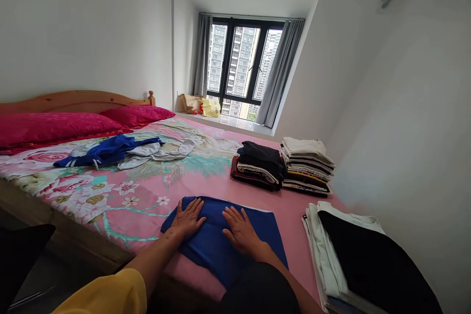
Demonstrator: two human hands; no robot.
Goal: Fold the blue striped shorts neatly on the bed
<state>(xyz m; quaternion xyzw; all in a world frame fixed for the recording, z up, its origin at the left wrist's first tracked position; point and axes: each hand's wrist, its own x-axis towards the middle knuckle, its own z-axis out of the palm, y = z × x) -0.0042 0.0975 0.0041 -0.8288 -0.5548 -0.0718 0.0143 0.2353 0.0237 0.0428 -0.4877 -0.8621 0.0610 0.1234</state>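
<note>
A blue garment, folded into a flat panel, lies on the near edge of the bed. Flat on its upper left part rests my left hand, with the fingers stretched out. My right hand lies palm down near the garment's middle, fingers spread and pointing away from me. Neither hand grips the cloth. Part of the garment's lower edge is hidden by my right forearm and a dark rounded shape at the bottom of the view. What kind of garment it is cannot be told.
Folded dark clothes and a taller stack of folded clothes stand beyond my hands. White and black garments are piled at right. Loose blue and white clothing lies at left on the floral bedsheet, before red pillows.
</note>
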